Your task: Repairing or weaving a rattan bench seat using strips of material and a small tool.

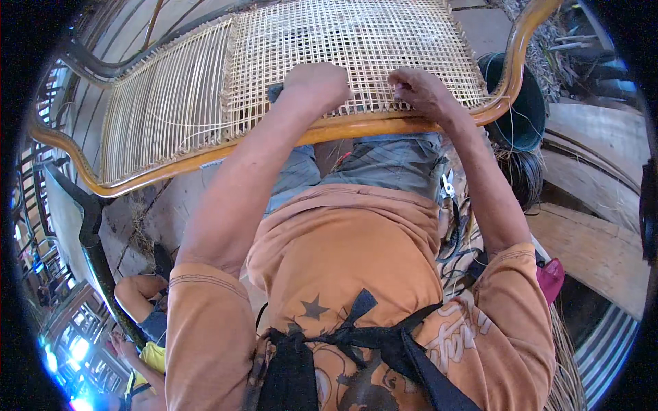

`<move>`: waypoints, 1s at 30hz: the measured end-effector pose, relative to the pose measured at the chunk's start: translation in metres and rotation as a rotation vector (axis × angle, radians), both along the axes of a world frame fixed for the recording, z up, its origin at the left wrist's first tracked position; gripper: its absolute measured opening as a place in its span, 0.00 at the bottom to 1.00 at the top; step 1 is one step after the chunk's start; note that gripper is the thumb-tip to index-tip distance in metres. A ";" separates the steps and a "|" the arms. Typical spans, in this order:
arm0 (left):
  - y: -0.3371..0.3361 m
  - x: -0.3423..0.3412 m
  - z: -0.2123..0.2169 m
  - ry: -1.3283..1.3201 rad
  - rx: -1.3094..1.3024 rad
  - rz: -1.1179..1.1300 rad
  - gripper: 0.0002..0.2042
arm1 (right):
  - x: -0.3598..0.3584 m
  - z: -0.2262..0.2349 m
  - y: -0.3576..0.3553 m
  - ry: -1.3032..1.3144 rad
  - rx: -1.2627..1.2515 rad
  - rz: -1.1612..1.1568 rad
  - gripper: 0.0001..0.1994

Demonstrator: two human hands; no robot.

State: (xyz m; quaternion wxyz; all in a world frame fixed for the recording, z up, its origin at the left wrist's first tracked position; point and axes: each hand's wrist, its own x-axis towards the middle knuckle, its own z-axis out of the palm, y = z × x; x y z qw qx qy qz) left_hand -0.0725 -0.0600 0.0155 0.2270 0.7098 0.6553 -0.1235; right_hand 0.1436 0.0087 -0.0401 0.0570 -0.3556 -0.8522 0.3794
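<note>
A curved, varnished wooden chair frame (pixel 384 126) lies across my lap, holding a cane panel (pixel 384 34). The middle and right of the panel carry an open square weave, while the left section shows strands (pixel 164 96) running mostly one way. My left hand (pixel 317 85) is curled into a fist over the weave near the front rail; its fingertips are hidden. To its right, my right hand (pixel 421 90) rests at the weave close to the rail, fingers bent in and pressed together. Whatever either hand grips is too small or covered to make out.
A dark green bucket (pixel 531 116) stands beside the frame's right end. Cutting pliers (pixel 449 186) lie by my right hip, near a coil of dark strands (pixel 522 175). Wooden boards (pixel 596 253) are at the right. Another person in a yellow shirt (pixel 154 356) sits at lower left.
</note>
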 end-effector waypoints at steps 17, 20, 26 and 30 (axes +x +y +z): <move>0.007 -0.001 0.018 -0.038 0.071 0.001 0.16 | -0.040 0.036 -0.001 -0.132 -0.128 -0.037 0.12; 0.016 0.029 0.005 -0.075 -0.014 -0.030 0.14 | -0.014 0.008 0.005 -0.083 -0.001 -0.082 0.12; 0.019 0.046 0.011 -0.017 -0.048 -0.105 0.11 | -0.011 0.017 0.008 -0.090 -0.165 -0.156 0.12; 0.024 0.038 0.009 -0.060 -0.169 -0.057 0.11 | -0.010 0.008 0.010 -0.107 -0.177 -0.119 0.11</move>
